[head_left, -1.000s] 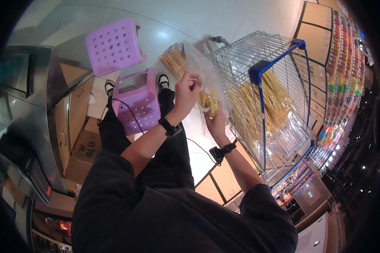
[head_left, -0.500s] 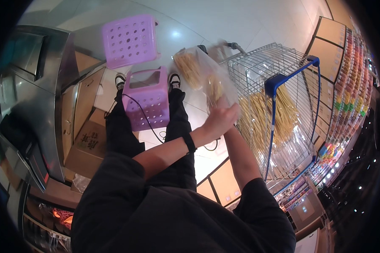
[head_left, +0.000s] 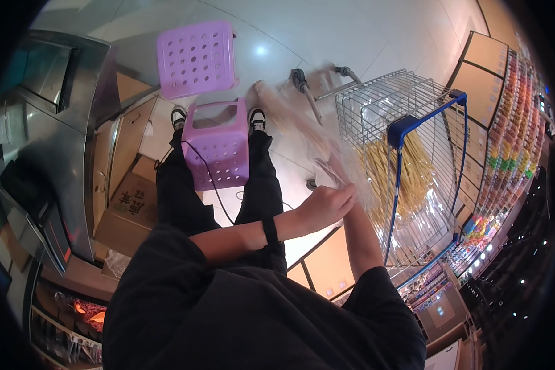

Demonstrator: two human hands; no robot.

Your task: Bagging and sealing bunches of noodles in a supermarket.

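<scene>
My left hand, below a black wristband, is closed on the gathered edge of a clear plastic bag. Motion smears the bag, and its pale yellowish contents are hard to make out. Behind the left hand, my right forearm reaches up toward the bag; the fingers of my right hand are hidden by plastic and blur. Just to the right stands a wire shopping cart with a blue handle. Inside it lie long, thin yellow dried sticks in clear plastic packaging.
Between my legs stands a purple stool with a dark cable over it. Another purple stool is farther off. At left are a steel counter and a cardboard box. Shelves of colourful small goods line the right.
The bag has swung and narrowed into a blurred shape, its sticks less distinct. My left hand has moved down and slightly toward me. The cart's front wheels show more fully.
</scene>
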